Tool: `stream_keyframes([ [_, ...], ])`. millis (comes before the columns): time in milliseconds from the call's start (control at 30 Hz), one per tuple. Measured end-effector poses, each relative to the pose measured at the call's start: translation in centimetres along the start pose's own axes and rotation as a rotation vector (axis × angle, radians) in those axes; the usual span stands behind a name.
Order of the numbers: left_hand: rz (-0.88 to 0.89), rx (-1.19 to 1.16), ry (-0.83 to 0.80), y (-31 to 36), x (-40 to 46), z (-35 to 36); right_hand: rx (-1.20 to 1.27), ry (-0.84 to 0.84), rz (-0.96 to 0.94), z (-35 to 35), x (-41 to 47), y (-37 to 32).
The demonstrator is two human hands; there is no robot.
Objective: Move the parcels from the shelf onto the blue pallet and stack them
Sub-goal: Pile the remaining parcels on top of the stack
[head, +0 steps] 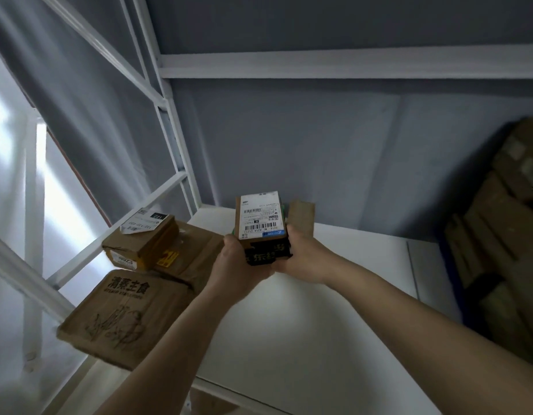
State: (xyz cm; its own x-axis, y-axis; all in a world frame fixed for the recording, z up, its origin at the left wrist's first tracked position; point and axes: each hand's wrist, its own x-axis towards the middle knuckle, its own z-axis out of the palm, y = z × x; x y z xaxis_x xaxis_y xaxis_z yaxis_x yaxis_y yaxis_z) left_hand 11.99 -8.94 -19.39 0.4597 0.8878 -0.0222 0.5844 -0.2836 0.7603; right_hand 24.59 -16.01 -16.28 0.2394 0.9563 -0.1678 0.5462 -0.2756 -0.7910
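Left hand (240, 259): gripping the labelled parcel (260, 218) from its left side.
Right hand (302, 256): clasping its right side, arm reaching forward.

Behind the rack I see a grey fabric backdrop (304, 139) — creased, hung across the whole rear. At the left edge of my view a bright white wall (8, 187) shows through the frame, with a thin reddish strip (79, 175) running diagonally — its nature unclear.
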Motion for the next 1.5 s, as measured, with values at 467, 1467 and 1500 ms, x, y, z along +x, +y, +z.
stream_keyframes([
  [467, 0.260, -0.055, -0.125, 10.7, -3.2, 6.3, -0.114, 0.333, 0.100, -9.8, -11.5, 2.2],
  [1467, 0.692, -0.183, -0.436, 37.8, -21.2, 22.8, -0.034, 0.916, 0.260, -29.7, -40.6, 13.2],
  [1500, 0.696, -0.176, -0.458, 38.5, -21.8, 23.8, -0.030, 0.929, 0.271, -30.3, -41.5, 14.2],
])
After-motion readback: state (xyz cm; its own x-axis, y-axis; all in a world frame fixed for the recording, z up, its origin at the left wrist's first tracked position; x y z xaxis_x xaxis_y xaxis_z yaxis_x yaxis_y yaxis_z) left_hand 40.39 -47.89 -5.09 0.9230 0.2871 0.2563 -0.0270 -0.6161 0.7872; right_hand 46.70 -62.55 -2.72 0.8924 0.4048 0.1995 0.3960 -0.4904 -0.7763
